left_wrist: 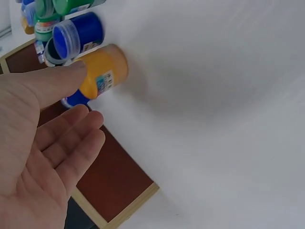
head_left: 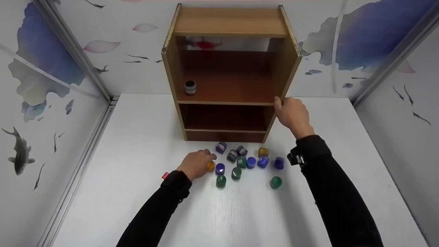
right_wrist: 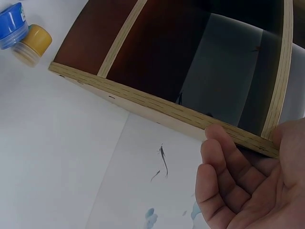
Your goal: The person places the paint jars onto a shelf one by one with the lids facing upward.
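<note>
Yellow jar (left_wrist: 113,67), cylindrical, on the white bench (head_left: 247,219) beside other jars (head_left: 236,173); its label shows only in the left wrist view. Left hand (head_left: 197,163): fingers loosely extended, thumb over that jar, contact unclear. Right hand (head_left: 293,115): gripping the wooden shelf's (head_left: 228,21) side edge. Black jar (head_left: 190,87), inside, head view only.

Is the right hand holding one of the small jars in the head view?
No, the right hand grips the side of the wooden shelf instead.
</note>
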A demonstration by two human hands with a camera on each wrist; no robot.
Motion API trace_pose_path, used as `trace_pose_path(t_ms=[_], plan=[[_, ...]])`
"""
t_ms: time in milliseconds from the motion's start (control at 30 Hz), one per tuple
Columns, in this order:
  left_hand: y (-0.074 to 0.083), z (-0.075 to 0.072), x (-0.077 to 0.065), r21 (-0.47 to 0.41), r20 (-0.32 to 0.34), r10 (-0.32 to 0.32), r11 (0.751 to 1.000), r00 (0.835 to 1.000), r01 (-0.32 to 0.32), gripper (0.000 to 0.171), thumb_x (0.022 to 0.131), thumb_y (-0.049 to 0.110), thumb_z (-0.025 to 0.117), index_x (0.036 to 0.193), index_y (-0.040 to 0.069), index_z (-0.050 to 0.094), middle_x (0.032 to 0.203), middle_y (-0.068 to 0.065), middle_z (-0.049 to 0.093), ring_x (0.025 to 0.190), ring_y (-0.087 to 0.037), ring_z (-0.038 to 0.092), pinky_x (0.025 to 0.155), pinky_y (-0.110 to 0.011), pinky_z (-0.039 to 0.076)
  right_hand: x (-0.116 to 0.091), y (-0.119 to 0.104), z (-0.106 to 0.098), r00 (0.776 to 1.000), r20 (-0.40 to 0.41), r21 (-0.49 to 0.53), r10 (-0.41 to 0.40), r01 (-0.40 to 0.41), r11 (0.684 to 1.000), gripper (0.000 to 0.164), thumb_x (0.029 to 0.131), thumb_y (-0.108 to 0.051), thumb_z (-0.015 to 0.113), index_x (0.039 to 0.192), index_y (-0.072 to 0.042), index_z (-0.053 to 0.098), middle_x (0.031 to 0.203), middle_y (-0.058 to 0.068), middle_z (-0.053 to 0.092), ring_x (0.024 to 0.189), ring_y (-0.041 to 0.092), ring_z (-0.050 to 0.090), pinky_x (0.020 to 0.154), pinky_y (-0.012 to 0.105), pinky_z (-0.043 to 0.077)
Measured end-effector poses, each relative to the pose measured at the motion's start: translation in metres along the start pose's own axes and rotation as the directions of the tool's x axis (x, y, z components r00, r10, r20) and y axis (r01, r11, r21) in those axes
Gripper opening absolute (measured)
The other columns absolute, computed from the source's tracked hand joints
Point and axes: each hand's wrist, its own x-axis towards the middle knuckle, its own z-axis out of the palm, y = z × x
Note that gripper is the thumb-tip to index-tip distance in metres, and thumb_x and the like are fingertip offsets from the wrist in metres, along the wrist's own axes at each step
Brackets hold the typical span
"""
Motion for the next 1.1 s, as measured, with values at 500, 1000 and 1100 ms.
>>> trace_pose_path(t_ms=[500, 1000, 1100], plan=[[0.003, 0.029, 0.001, 0.079, -0.076, 0.013, 0.997, 0.997, -0.007, 0.019, 0.093, 0.016, 0.064, 0.111, 0.014, 0.069, 0.098, -0.009, 0.069, 0.082, -0.023, 0.066, 0.067, -0.036, 0.057, -0.001, -0.001, 0.006, 1.000, 0.004, -0.001, 0.003, -0.003, 1.000, 0.051, 0.103, -0.039, 0.034, 0.062, -0.010, 0.044, 0.061, 0.002, 0.041, 0.058, 0.022, 0.046, 0.051, 0.033, 0.034], [0.001, 0.033, 0.004, 0.017, -0.113, 0.021, 1.000, 0.993, -0.020, 0.017, 0.089, 0.012, 0.070, 0.106, 0.010, 0.070, 0.093, -0.011, 0.067, 0.080, -0.024, 0.069, 0.069, -0.035, 0.058, 0.000, 0.001, 0.003, 1.000, -0.005, -0.011, 0.009, -0.009, 1.000, 0.052, 0.103, -0.039, 0.033, 0.063, -0.009, 0.044, 0.062, 0.004, 0.041, 0.059, 0.023, 0.046, 0.052, 0.034, 0.035], [-0.001, 0.031, 0.006, 0.012, -0.109, 0.013, 1.000, 0.994, -0.012, 0.023, 0.084, 0.016, 0.077, 0.105, 0.012, 0.071, 0.093, -0.009, 0.070, 0.082, -0.024, 0.068, 0.072, -0.036, 0.058, 0.001, 0.001, 0.002, 1.000, -0.004, -0.011, 0.011, -0.011, 1.000, 0.052, 0.103, -0.040, 0.033, 0.064, -0.008, 0.045, 0.063, 0.005, 0.042, 0.059, 0.024, 0.047, 0.053, 0.035, 0.036]])
